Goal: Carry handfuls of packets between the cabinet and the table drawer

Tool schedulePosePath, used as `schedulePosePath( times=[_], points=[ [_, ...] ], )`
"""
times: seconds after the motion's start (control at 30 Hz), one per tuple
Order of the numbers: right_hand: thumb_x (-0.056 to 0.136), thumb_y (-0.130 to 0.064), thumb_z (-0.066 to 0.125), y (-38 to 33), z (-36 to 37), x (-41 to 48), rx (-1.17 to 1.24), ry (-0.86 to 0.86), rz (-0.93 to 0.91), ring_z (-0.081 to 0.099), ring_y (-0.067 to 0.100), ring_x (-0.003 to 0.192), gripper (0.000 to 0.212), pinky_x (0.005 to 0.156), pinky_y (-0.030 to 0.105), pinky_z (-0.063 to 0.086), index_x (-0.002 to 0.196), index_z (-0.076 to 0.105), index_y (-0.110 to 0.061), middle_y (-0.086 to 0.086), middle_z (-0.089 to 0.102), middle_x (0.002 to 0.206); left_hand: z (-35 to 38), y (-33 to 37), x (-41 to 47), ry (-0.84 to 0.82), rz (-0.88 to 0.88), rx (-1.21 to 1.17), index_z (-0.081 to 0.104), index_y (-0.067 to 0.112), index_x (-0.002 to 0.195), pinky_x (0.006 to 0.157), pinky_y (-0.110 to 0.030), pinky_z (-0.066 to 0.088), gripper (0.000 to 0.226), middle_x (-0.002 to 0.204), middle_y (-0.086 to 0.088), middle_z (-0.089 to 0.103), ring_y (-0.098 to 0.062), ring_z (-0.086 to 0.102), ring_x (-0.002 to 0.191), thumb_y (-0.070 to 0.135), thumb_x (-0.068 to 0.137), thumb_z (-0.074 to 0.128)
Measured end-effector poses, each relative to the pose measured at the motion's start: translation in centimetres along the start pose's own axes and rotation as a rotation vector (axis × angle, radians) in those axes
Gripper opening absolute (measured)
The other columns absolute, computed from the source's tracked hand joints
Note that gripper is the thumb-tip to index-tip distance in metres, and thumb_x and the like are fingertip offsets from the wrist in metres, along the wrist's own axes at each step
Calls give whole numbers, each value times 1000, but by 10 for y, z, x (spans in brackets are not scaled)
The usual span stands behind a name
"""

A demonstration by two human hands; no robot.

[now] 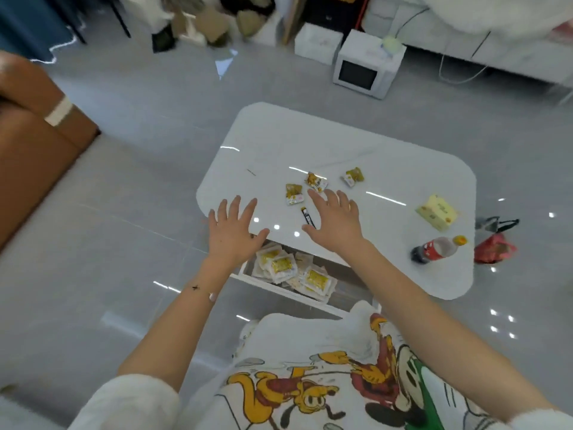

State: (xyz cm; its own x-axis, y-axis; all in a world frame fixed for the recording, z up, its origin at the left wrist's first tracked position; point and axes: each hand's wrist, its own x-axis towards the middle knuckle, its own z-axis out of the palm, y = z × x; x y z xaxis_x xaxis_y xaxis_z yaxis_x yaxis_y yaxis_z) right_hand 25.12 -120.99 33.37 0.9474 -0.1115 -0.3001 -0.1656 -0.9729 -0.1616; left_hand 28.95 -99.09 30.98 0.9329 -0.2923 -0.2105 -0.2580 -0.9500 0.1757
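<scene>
Your left hand [233, 229] hovers with fingers spread over the near edge of the glossy white desk [310, 144], holding nothing. Your right hand [336, 220], also spread and empty, hangs just beside a small black sachet [308, 216] and near three yellow snack packets [316, 181]. Below, an open drawer [288, 290] holds more packets. A cola bottle [437, 249] and tissue pack [437, 211] sit far right. Grey tiles, a brown sofa [34, 144] and a white microwave [367, 68] surround you.

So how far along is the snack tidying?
The drawer under the table is open and holds many yellow packets. Nothing is in hand: the left hand and right hand hover open. Three snack packets and a dark stick remain on top.
</scene>
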Motion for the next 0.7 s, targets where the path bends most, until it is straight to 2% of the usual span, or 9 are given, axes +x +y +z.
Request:
schedulePosePath(
  times=[0.1,0.33,0.47,0.57,0.7],
  points=[
    [91,-55,47,-48,-12,10,-24,-15,-126,9,33,146,77,116,50,10,153,8,-30,9,15,159,-21,-34,-17,35,-148,-29,13,32,153,117,-52,8,74,160,-8,11,-34,8,146,63,91,38],
    [92,-51,48,-190,-28,39,-165,1,-437,9,33,146,76,117,48,10,153,8,-30,8,15,159,-60,-157,-70,180,-457,-100,18,30,152,117,-49,7,74,159,-7,16,-33,11,146,61,89,42],
    [90,-49,52,-292,-24,52,-200,33,-601,12,32,145,76,116,45,11,152,13,-30,10,20,157,-71,-243,-111,251,-608,-141,23,29,151,117,-51,7,76,158,-10,19,-35,12,145,64,87,39],
    [89,-50,53,-375,-16,51,-213,40,-698,16,32,144,76,115,44,13,152,15,-29,10,23,156,-82,-305,-146,271,-715,-146,20,29,152,117,-51,5,73,159,-9,15,-33,8,146,59,90,46],
    [88,-49,55,-482,2,41,-223,31,-828,23,32,141,77,112,43,19,152,17,-29,10,29,152,-97,-385,-197,315,-850,-143,17,31,152,118,-50,4,73,160,-7,12,-33,6,147,59,90,45]
  ],
)
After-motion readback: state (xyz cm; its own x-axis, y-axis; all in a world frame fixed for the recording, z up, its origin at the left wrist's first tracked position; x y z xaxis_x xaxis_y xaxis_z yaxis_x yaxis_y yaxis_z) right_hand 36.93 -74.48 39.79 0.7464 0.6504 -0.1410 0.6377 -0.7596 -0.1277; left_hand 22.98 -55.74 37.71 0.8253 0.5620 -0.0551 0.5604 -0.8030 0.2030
